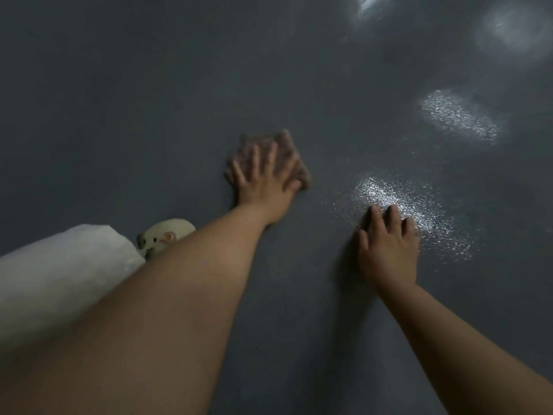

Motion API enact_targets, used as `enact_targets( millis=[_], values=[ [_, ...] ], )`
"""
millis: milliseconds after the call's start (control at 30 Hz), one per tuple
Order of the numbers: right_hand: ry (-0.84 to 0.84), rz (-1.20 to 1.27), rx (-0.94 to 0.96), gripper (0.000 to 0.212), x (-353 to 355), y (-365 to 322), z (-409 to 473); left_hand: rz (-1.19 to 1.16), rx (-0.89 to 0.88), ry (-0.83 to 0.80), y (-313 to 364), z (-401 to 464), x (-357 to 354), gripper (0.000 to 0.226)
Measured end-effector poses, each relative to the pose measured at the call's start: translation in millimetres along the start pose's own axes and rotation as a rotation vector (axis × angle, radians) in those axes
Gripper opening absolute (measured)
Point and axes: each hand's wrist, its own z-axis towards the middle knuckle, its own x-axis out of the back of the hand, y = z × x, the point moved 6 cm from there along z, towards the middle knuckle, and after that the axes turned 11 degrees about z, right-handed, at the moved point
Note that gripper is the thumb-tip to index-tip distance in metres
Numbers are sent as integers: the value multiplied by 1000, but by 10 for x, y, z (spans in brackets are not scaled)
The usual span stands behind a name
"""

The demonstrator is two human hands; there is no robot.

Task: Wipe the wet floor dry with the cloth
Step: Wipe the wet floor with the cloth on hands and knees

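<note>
Left hand (263, 178): fingers spread and nearly straight, palm pressed flat on the cloth (291, 145); no curl round the fabric is visible. Hand and cloth are blurred.

Cloth: brownish, bunched, lying on the floor (134, 100); its edges show beyond the fingertips and beside the thumb. It serves as landmark for the entries below.

Right hand (389, 244): nearer the camera than the cloth and to its right, fingers straight, resting flat on the floor, holding nothing.

Glistening patch 1 (413, 214): just right of the cloth, its near edge under the right hand's fingertips. Reads as wet, unwiped.

Glistening patch 2 (457, 115): farther right of the cloth and beyond it. Reads as wet, unwiped.

2 paler sheens (508, 28): far beyond the cloth, upper right; moisture or reflected light, cannot tell.

Floor left of the cloth and around it: matt, no glint; judged dry or already wiped.

Pale slipper (167, 235) and white garment (59, 265): near left of the cloth, beside the left forearm.

Progress, as judged: under way; at least 2 wet patches remain to the cloth's right.
</note>
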Motion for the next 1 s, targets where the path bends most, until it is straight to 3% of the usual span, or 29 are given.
enact_targets(
  millis=[133,233,333,467,600,800,1000],
  values=[
    [-35,-19,13,57,22,29,4,-230,491,-59,-865,-110,-174,56],
    [-40,-18,15,56,27,29,-5,-298,660,-34,-788,-357,-248,55],
    [-17,-16,13,54,37,22,-2,-205,475,-8,-106,-606,-273,56],
    [11,-18,38,53,59,31,-7,-2,-128,1,915,-1002,-343,59],
    [-10,-18,53,54,67,30,-16,111,-245,68,718,-818,-306,58],
    [-38,3,77,53,-19,-31,-185,-67,206,42,-301,-372,-230,58],
    [-118,-29,116,55,-133,53,-332,-325,769,-1,-1023,-627,-475,57]
  ],
)
